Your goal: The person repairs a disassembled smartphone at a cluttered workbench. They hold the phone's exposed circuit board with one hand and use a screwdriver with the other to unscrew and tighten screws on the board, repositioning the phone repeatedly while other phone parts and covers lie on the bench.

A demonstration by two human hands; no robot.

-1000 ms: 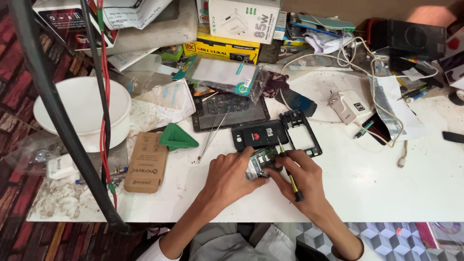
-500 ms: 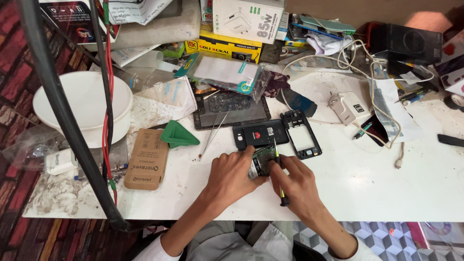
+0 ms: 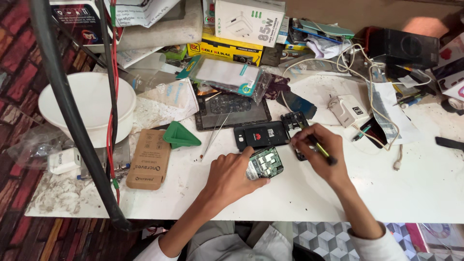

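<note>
A: What is each grip doing?

B: The left hand point(image 3: 231, 175) is closing its grip on a small green circuit board point(image 3: 265, 163), fingers curling over the board's near-left edge and pressing it against the white bench point(image 3: 425, 188). The right hand point(image 3: 316, 157) is pinching a thin dark tool with a yellow band point(image 3: 319, 149), fingertips tight around the shaft like a pen.

A: Where is that board sitting?

B: It is lying flat on the bench, just in front of a black phone back cover point(image 3: 261, 135). The two are looking very close; I cannot tell whether they are touching.

A: And the tool's tip?

B: It is pointing up and to the left, toward a black phone frame point(image 3: 293, 121) lying just right of the cover. The fingers are hiding the tip, so I cannot tell what it is touching.

A: What else is lying around?

B: A cracked tablet screen point(image 3: 232, 111) is resting behind the cover, with thin metal tweezers point(image 3: 216, 133) leaning across its front edge. A green triangular pick point(image 3: 179, 136) is sitting to the left, beside a brown cardboard packet point(image 3: 149, 158). A white bowl point(image 3: 89, 111) is standing farther left. A white charger block point(image 3: 346, 109) with its cable is lying to the right, well apart from both hands.
</note>
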